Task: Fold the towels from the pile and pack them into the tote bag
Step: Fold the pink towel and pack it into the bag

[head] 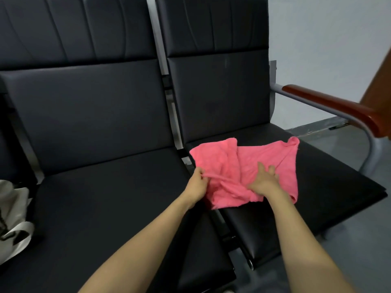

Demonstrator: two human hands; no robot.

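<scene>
I read this as the flattening stage of a fold: the pink towel lies on the right-hand black seat, its left edge reaching the gap between that seat and the left-hand seat, and it is not yet a tidy rectangle. My left hand is pinching a raised ridge of cloth at the towel's near-left edge, thumb and fingers closed on it, while my right hand lies spread, palm down, pressing the middle of the towel against the seat. The towel's long axis runs roughly left to right across the seat, slightly tilted so the right end sits farther from me; a panel on the left already looks doubled over, with a crease running near to far, and the far-right corner curls up. The near edge is bunched under and between my hands. Next, I judge, the pinched ridge needs to be drawn out taut to the left while the right hand holds the cloth down, then the edges squared before another fold. The tote bag sits well apart at the far left edge of view, a pale crumpled shape, so packing comes later. No pile of other towels is in view.
</scene>
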